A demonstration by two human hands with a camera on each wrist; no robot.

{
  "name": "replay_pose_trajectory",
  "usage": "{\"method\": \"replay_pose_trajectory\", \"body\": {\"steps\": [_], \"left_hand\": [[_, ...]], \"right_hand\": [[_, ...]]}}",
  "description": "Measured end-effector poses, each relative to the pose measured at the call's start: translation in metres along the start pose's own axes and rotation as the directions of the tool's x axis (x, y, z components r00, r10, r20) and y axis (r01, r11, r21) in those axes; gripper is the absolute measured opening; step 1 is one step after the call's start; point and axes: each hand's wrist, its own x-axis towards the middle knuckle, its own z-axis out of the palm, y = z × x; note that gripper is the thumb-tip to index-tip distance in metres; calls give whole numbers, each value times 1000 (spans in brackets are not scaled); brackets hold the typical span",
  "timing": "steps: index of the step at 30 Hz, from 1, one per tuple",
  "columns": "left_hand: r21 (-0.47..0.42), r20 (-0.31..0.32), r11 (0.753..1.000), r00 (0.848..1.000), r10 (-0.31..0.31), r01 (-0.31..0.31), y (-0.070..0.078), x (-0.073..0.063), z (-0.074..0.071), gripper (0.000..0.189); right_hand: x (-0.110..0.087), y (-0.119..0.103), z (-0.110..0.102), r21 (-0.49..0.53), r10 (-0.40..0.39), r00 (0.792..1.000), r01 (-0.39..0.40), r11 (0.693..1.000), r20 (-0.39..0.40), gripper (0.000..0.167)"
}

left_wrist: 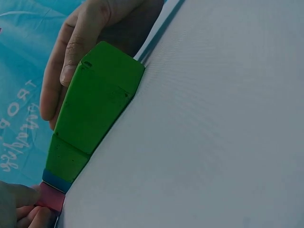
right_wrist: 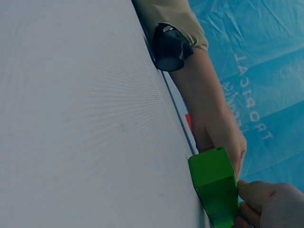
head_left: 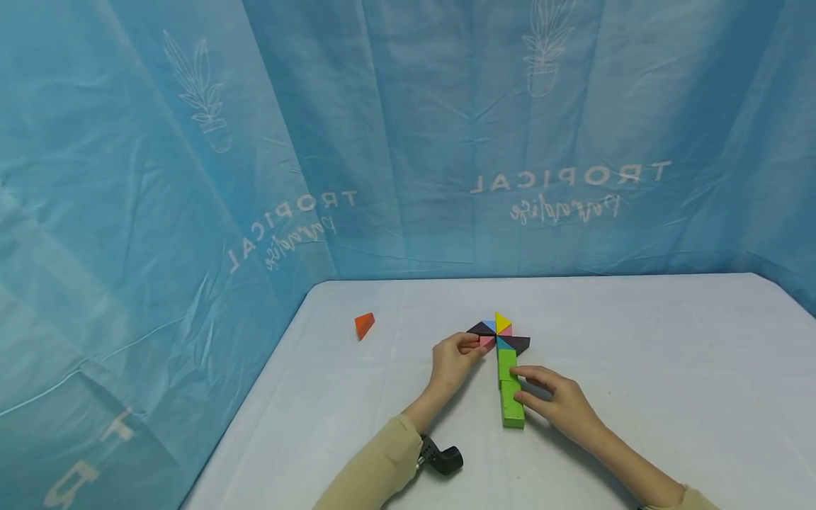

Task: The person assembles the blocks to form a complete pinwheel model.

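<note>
My left hand (head_left: 454, 363) pinches a pink block (head_left: 487, 342) between thumb and fingers, at the left side of a pinwheel of small triangular blocks. The pinwheel shows a yellow triangle (head_left: 502, 324), dark triangles (head_left: 518, 344) and blue and pink pieces. Below it, two green blocks (head_left: 512, 405) lie end to end in a line, like a stem. From the right side, my right hand (head_left: 564, 407) touches these green blocks with its fingertips, fingers loosely bent. In the left wrist view the pink block (left_wrist: 51, 197) adjoins a blue piece (left_wrist: 56, 181).
A lone orange triangular block (head_left: 365, 325) lies to the left on the white table (head_left: 637, 340). A black wrist camera (head_left: 443, 459) is strapped at the left sleeve. Blue printed curtains (head_left: 414, 142) hang behind and at the left.
</note>
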Motion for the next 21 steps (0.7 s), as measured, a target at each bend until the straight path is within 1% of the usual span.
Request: {"method": "replay_pose_trajectory", "body": {"steps": [9,21], "left_hand": [[-13,-9,1000,1000,-24,23,0,4,3,21],[-5,-15,1000,1000,-25,24,-1,7,4,21]], "right_hand": [[-1,-2,-1,-2,4,1000,-4,1000,8,41],[1,4,2,-12,32,999,-32,999,2,41]]}}
